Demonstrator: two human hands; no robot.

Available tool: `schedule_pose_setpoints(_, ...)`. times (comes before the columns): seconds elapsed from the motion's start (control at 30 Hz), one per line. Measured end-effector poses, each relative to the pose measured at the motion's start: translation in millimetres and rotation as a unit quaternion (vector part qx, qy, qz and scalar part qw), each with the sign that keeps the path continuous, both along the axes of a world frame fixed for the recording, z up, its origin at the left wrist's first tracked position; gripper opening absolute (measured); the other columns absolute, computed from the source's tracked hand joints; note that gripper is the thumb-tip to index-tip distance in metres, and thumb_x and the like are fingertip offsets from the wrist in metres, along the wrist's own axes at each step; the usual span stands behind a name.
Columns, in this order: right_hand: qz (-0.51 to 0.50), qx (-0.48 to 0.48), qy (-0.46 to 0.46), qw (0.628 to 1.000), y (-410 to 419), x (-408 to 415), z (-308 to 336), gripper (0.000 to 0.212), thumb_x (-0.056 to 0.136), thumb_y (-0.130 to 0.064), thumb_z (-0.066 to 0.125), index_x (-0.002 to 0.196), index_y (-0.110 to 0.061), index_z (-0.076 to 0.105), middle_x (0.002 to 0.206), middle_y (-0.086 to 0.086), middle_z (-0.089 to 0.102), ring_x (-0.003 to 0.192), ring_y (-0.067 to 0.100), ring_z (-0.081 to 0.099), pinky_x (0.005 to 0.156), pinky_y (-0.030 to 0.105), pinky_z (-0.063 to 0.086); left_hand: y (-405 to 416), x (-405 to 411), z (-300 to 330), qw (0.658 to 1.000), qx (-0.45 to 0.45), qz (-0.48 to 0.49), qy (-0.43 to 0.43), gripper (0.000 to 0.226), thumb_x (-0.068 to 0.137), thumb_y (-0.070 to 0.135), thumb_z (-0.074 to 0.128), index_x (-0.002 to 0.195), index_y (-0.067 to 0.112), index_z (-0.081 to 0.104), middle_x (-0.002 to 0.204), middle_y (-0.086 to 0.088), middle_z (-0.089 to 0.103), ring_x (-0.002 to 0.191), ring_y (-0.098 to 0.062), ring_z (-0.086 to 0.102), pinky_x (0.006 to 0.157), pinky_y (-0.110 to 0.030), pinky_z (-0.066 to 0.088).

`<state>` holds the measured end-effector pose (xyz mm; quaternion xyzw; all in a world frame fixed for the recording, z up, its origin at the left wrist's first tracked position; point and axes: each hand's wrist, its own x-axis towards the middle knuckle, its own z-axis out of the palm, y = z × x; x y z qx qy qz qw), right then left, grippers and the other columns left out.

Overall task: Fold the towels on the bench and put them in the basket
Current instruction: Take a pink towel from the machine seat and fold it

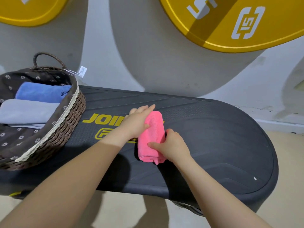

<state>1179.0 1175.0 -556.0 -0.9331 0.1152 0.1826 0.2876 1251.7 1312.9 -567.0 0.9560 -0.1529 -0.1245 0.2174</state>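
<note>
Pink towel: we see the pink towel (pixel 152 137) folded into a narrow thick bundle, lying on the bench with its long side running away from us, its layered end nearest us.
Left hand: our left hand (pixel 139 120) lies along the towel's left side, thumb pressed into the pile, fingers reaching straight along the far end; we read it as clamped on the towel between thumb and fingers.
Right hand: our right hand (pixel 171 145) grips the towel's near right part, thumb across the top, fingers curled round the right edge.
Bench: the black bench (pixel 213 137) is a long rounded pad with a textured top and yellow lettering partly hidden under our left arm.
Basket: a brown woven basket (pixel 65 134) with a dark flowered lining stands on the bench's left end, well apart from the pink towel; a braided handle and a white tag show at its far rim.
In the basket: a folded blue towel (pixel 42 92) lies at the back, a folded grey towel (pixel 26 111) just in front of it, touching.
Wall: yellow weight plates (pixel 222 22) hang above the bench.
</note>
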Motion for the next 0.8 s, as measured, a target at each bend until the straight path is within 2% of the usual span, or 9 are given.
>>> schedule_pose_setpoints(0.1, 0.045, -0.024, 0.025, 0.998, 2, 4, 2, 0.06, 0.073, -0.046, 0.07, 0.115, -0.012, 0.043, 0.12, 0.007, 0.053, 0.115, 0.028, 0.049, 0.088, 0.042, 0.047, 0, 14, 4, 0.992, 0.019, -0.112, 0.053, 0.08, 0.088, 0.001, 0.046, 0.146, 0.041, 0.007, 0.156, 0.012, 0.013, 0.145, -0.018, 0.001, 0.118, -0.04, 0.012)
schedule_pose_setpoints(0.17, 0.062, -0.036, 0.043, 0.997, 2, 7, 5, 0.059, 0.075, -0.043, 0.069, 0.116, -0.012, 0.04, 0.121, 0.008, 0.051, 0.117, 0.028, 0.048, 0.089, 0.041, 0.046, 4, 26, 8, 0.983, 0.037, -0.132, 0.123, 0.086, 0.087, 0.005, 0.048, 0.144, 0.047, 0.0, 0.158, 0.002, 0.008, 0.146, -0.017, -0.003, 0.119, -0.038, 0.013)
schedule_pose_setpoints(0.23, 0.079, -0.047, 0.061, 0.994, 2, 9, 10, 0.057, 0.076, -0.04, 0.069, 0.116, -0.012, 0.039, 0.121, 0.009, 0.051, 0.117, 0.029, 0.048, 0.088, 0.041, 0.045, 6, 31, 16, 0.977, 0.049, -0.123, 0.164, 0.088, 0.086, 0.012, 0.056, 0.146, 0.043, 0.001, 0.155, -0.011, 0.013, 0.145, -0.021, 0.009, 0.116, -0.033, 0.02)
schedule_pose_setpoints(0.33, 0.078, -0.026, 0.098, 0.992, 1, 8, 18, 0.048, 0.074, -0.029, 0.067, 0.109, -0.013, 0.039, 0.111, 0.01, 0.055, 0.102, 0.03, 0.054, 0.079, 0.038, 0.046, 11, 25, 37, 0.979, 0.031, -0.129, 0.154, 0.073, 0.081, 0.017, 0.067, 0.143, 0.018, 0.029, 0.14, -0.01, 0.041, 0.13, -0.023, 0.039, 0.1, -0.022, 0.031)
schedule_pose_setpoints(0.43, 0.057, 0.012, 0.11, 0.992, -8, 8, 33, 0.038, 0.069, -0.024, 0.068, 0.101, -0.009, 0.053, 0.095, 0.008, 0.061, 0.08, 0.023, 0.053, 0.067, 0.03, 0.042, 25, 7, 65, 0.98, -0.025, -0.142, 0.134, 0.044, 0.077, 0.018, 0.071, 0.115, 0.005, 0.052, 0.105, -0.007, 0.056, 0.097, -0.021, 0.052, 0.073, -0.024, 0.032)
schedule_pose_setpoints(0.57, 0.003, 0.224, 0.041, 0.974, -12, 9, 76, 0.038, 0.052, -0.018, 0.069, 0.087, -0.005, 0.06, 0.075, 0.003, 0.06, 0.067, 0.014, 0.055, 0.062, 0.026, 0.045, 72, -18, 105, 0.976, -0.126, -0.148, 0.098, 0.04, 0.076, 0.021, 0.072, 0.11, 0.012, 0.052, 0.103, -0.003, 0.057, 0.092, -0.016, 0.052, 0.081, -0.028, 0.039)
schedule_pose_setpoints(0.67, 0.02, 0.319, 0.004, 0.948, 22, 13, 109, 0.037, 0.052, -0.011, 0.071, 0.086, -0.007, 0.059, 0.072, -0.005, 0.06, 0.066, 0.006, 0.055, 0.058, 0.014, 0.044, 129, -25, 133, 0.972, -0.178, -0.105, 0.113, 0.032, 0.075, 0.022, 0.075, 0.096, 0.021, 0.051, 0.089, -0.004, 0.056, 0.078, -0.01, 0.047, 0.072, -0.028, 0.039)
schedule_pose_setpoints(0.73, 0.02, 0.396, 0.002, 0.918, 62, 19, 123, 0.039, 0.052, -0.007, 0.071, 0.089, -0.011, 0.057, 0.075, -0.004, 0.06, 0.068, 0.006, 0.056, 0.059, 0.016, 0.046, 169, -29, 149, 0.959, -0.252, -0.035, 0.126, 0.033, 0.076, 0.015, 0.075, 0.094, 0.027, 0.05, 0.087, 0.006, 0.056, 0.08, -0.005, 0.051, 0.071, -0.02, 0.041)
schedule_pose_setpoints(0.8, -0.009, 0.474, 0.005, 0.881, 109, 27, 130, 0.038, 0.062, -0.004, 0.068, 0.096, -0.014, 0.053, 0.081, -0.004, 0.06, 0.072, 0.009, 0.058, 0.062, 0.02, 0.05, 210, -31, 159, 0.923, -0.353, 0.06, 0.14, 0.038, 0.079, 0.006, 0.069, 0.099, 0.031, 0.049, 0.09, 0.009, 0.059, 0.079, 0.0, 0.058, 0.068, -0.009, 0.045)
